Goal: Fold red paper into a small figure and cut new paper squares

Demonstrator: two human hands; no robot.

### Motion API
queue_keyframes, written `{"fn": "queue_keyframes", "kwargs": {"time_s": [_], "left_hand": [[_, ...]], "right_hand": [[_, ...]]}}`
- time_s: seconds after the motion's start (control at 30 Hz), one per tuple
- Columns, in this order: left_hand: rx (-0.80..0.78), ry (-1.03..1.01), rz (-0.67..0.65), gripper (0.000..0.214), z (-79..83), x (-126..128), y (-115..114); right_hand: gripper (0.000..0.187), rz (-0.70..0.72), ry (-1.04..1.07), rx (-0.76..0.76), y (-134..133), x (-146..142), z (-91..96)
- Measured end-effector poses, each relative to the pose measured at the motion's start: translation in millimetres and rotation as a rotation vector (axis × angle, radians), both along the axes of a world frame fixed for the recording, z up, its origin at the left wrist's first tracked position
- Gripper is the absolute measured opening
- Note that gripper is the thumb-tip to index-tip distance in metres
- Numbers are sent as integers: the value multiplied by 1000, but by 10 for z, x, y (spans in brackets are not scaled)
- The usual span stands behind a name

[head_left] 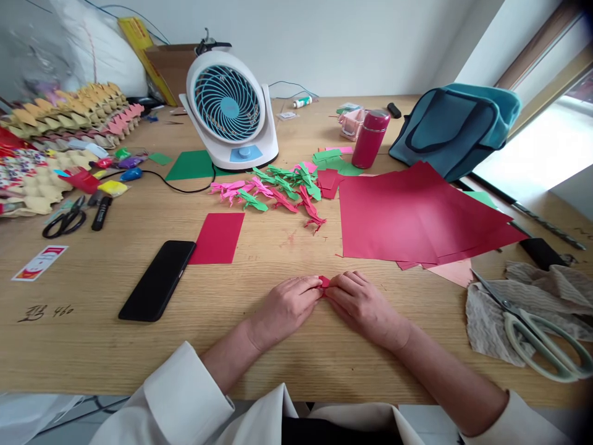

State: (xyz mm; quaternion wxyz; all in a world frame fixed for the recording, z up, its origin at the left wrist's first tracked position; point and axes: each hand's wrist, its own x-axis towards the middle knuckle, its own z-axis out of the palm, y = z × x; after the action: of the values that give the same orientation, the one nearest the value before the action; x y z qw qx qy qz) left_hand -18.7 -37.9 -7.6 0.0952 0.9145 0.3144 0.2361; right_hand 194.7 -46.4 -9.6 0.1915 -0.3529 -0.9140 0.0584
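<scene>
Between my two hands, close to the table's near side, is a small folded piece of red paper (323,282). My left hand (290,303) pinches its left side with the fingers pressed together. From the other side my right hand (364,304) is closed on it as well; the fingers cover most of the paper. Beyond my hands lies a cluster of folded paper figures in green, pink and red, among them a red figure (311,209). A flat red paper rectangle (219,238) lies to the left, partly under a black phone (157,281).
Large red sheets (393,216) spread at the right, near a red flask (371,139) and a teal bag (458,130). Pale-handled scissors (532,334) rest on a crumpled cloth (486,315). A white fan (229,111) stands behind; black scissors (65,219) lie left.
</scene>
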Motion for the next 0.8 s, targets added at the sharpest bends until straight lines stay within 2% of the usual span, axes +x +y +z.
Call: {"fn": "queue_keyframes", "kwargs": {"time_s": [0.23, 0.57, 0.8], "left_hand": [[-17, -1, -19, 21, -20, -22, 24], [136, 93, 19, 14, 12, -139, 113], [58, 110, -18, 13, 76, -40, 128]], "right_hand": [[19, -51, 31, -47, 0, -28, -9], [18, -89, 90, -101, 7, -23, -23], [18, -88, 99, -103, -3, -21, -25]]}}
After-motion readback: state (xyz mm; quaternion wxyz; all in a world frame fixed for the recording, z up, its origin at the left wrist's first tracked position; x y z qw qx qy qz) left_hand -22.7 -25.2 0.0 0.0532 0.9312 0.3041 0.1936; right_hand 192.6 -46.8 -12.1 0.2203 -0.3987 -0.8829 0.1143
